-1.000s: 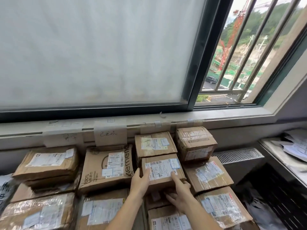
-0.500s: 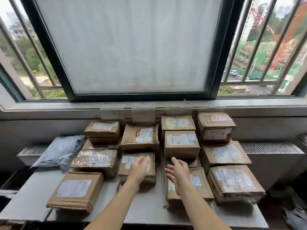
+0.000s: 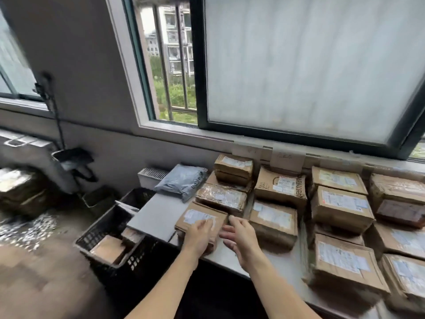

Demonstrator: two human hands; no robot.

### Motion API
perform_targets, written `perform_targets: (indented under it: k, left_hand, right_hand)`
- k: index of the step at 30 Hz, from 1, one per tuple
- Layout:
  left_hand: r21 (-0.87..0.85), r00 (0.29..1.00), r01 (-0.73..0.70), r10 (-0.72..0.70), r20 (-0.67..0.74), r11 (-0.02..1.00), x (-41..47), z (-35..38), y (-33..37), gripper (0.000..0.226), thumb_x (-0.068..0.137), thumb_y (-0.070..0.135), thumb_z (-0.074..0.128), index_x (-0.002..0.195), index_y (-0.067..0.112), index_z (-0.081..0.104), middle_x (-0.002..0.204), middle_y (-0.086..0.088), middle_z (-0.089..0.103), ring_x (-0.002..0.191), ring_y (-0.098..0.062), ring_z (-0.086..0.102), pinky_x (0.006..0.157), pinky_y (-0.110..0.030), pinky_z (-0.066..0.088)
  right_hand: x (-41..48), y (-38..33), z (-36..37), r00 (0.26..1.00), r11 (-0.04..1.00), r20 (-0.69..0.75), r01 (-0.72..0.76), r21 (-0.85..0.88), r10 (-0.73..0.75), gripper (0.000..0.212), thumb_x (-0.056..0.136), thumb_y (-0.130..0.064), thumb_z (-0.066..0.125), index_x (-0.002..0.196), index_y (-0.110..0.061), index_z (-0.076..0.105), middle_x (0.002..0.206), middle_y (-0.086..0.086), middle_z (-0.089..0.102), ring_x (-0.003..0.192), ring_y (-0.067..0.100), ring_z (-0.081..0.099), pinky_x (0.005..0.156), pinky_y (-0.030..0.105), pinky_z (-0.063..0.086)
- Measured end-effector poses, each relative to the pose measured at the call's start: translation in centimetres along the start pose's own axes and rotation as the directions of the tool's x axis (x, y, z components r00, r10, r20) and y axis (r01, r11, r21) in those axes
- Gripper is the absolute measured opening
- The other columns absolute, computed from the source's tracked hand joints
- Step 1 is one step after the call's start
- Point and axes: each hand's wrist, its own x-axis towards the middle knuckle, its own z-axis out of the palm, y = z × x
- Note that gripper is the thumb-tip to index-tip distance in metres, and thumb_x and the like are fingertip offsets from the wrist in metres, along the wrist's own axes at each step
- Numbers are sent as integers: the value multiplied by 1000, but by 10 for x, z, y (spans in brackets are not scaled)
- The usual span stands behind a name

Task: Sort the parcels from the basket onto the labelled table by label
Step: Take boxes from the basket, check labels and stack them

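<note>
The left hand [image 3: 199,237] lay flat, fingers straight, over a brown box [image 3: 195,217] at the front edge of the table [image 3: 154,215], near its left end. The right hand [image 3: 242,240] was open too, just beside that box, holding nothing. Other brown parcels [image 3: 342,204] filled the table in rows. A black basket [image 3: 135,261] with packets [image 3: 108,249] inside sat on the floor by the table's left edge.

Grey wall [image 3: 76,65], frosted window [image 3: 305,65], daylight outside.
</note>
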Motion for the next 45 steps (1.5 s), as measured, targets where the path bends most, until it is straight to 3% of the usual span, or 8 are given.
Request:
perform_targets:
  k: [7,12,18,22,28,32,38,45]
  left_hand:
    - [-121,994,64,-75,-82,991,7,-185,-37,30,106,27,54,78,25,63,89,6,65,93,-18,58,96,-46,50]
    - [-221,984,161,-174,-44,962,16,-309,-77,20,90,44,61,90,24,66,91,-6,55,86,-21,48,72,-35,40]
    - [-252,973,161,-195,-119,954,35,-398,-101,15,105,36,55,118,32,61,110,9,66,116,-15,60,103,-39,49]
    - [-188,975,177,-198,-100,966,56,-431,-102,10,107,33,53,100,33,60,108,8,62,111,-14,58,105,-38,45]
    - [-27,967,230,-232,-104,973,130,-464,-107,44,103,42,59,140,19,60,141,4,56,135,-17,52,119,-44,38]
    - [7,952,296,-294,-90,955,180,-475,-111,24,104,39,56,116,24,70,121,3,67,109,-13,60,101,-36,47]
    - [115,913,409,-407,-42,905,244,-477,-116,48,106,38,54,146,13,54,139,-2,59,131,-20,53,114,-43,42]
    - [252,880,448,-473,46,858,315,-476,-122,48,104,43,54,145,19,56,142,-2,59,129,-21,55,114,-45,44]
  right_hand:
    - [-16,70,183,993,984,118,4,-177,17,22,105,-29,56,117,-11,60,97,10,68,74,18,68,73,34,54]
    - [-39,124,298,980,965,179,-37,-260,86,20,105,-29,57,113,-11,60,94,8,68,75,18,65,65,28,51]
    - [-34,156,378,968,926,227,-18,-378,111,18,103,-30,59,115,-17,63,97,7,71,78,16,68,71,30,55]
    - [-18,172,413,962,891,258,33,-452,95,18,102,-31,57,114,-18,61,104,8,69,75,12,67,70,28,56]
    - [45,206,454,965,910,221,-37,-413,139,19,100,-29,59,114,-16,61,100,12,68,78,18,67,72,34,56]
    - [92,220,475,963,924,152,-159,-347,223,15,104,-28,55,111,-15,60,101,13,69,77,17,66,65,28,54]
    - [150,236,498,935,898,47,-322,-299,351,21,106,-33,54,117,-16,58,108,13,68,93,23,71,81,33,61]
    - [203,244,514,907,877,-46,-417,-239,418,24,105,-35,56,120,-18,59,111,11,70,100,24,71,89,39,62]
